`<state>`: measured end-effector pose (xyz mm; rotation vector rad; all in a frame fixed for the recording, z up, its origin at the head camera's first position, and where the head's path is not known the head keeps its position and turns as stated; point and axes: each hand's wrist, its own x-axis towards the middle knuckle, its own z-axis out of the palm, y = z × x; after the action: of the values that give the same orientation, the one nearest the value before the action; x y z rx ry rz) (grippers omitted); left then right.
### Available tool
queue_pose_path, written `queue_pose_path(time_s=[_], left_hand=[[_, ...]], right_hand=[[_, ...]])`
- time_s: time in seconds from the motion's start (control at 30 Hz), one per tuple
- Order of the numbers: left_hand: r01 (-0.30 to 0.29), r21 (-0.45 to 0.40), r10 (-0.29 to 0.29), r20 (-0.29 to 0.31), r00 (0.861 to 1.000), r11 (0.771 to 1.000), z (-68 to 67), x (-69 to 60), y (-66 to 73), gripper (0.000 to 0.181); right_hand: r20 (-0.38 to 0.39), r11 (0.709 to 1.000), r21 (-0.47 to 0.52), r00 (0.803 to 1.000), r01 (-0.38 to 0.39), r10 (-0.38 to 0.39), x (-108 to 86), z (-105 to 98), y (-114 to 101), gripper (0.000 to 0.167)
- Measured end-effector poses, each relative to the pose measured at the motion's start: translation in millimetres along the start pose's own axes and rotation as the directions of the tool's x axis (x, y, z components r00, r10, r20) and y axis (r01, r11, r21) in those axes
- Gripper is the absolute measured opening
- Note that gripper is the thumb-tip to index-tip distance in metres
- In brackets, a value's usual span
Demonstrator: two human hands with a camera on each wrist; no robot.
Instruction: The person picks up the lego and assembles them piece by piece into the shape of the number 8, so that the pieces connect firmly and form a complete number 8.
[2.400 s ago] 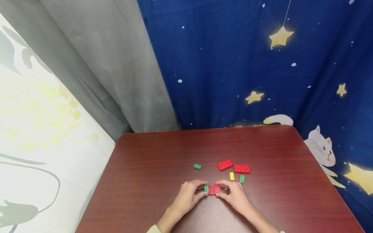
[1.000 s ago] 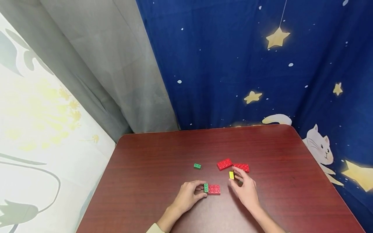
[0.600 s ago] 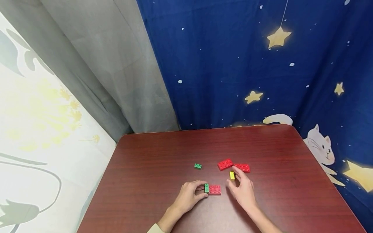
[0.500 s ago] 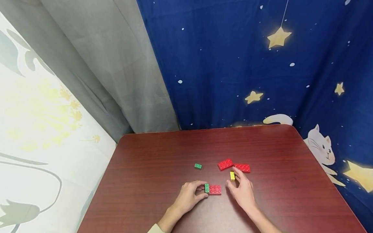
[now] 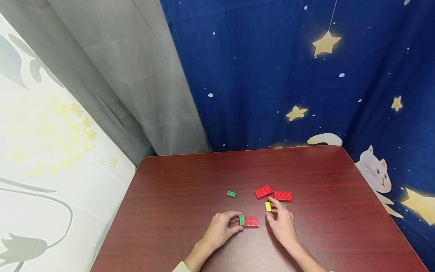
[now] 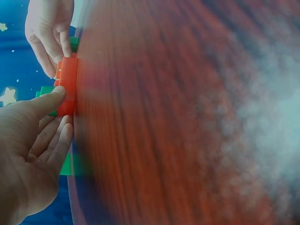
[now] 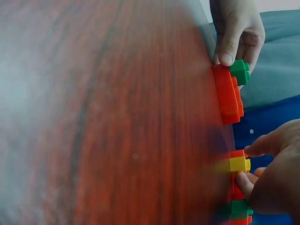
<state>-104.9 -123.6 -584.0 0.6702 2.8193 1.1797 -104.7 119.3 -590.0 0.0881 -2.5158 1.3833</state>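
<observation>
On the table's near half, my left hand [image 5: 221, 229] holds the left end of a red toy brick [image 5: 252, 221] with a small green brick [image 5: 241, 220] attached on top of that end. The left wrist view shows the thumb and fingers on either side of the red brick [image 6: 69, 84]. To the right, my right hand [image 5: 283, 224] pinches a small yellow brick [image 5: 268, 206] between thumb and fingertip. In the right wrist view, fingertips sit on both sides of the yellow brick [image 7: 238, 164]. Whether it is lifted I cannot tell.
Two red bricks, one angled [image 5: 263, 192] and one straight [image 5: 283, 196], lie just beyond my right hand. A green brick [image 5: 284, 205] is partly hidden behind that hand. Another green brick [image 5: 231, 194] lies farther left on the brown table [image 5: 176, 189]. Curtains hang behind.
My right hand let go of the red brick's right end and reached to the yellow brick, which has since shifted slightly left with it. The left hand has stayed in place.
</observation>
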Motion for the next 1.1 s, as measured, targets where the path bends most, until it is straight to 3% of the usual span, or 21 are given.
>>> queue_pose_path(time_s=[0.6, 0.87, 1.1], left_hand=[[0.003, 0.012, -0.003, 0.000, 1.000, 1.000, 1.0, -0.1, 0.8, 0.038], [-0.003, 0.017, 0.003, -0.009, 1.000, 1.000, 1.4, 0.6, 1.2, 0.037], [-0.042, 0.017, 0.042, -0.032, 0.999, 0.999, 0.5, -0.9, 1.6, 0.037]], right_hand=[[0.034, 0.996, -0.057, 0.997, 0.064, -0.062, 5.5, 0, 12, 0.048], [0.052, 0.998, -0.052, 0.998, 0.020, -0.017, 8.0, 1, 14, 0.043], [0.072, 1.000, -0.007, 0.997, -0.007, 0.008, 6.2, -2, 10, 0.041]])
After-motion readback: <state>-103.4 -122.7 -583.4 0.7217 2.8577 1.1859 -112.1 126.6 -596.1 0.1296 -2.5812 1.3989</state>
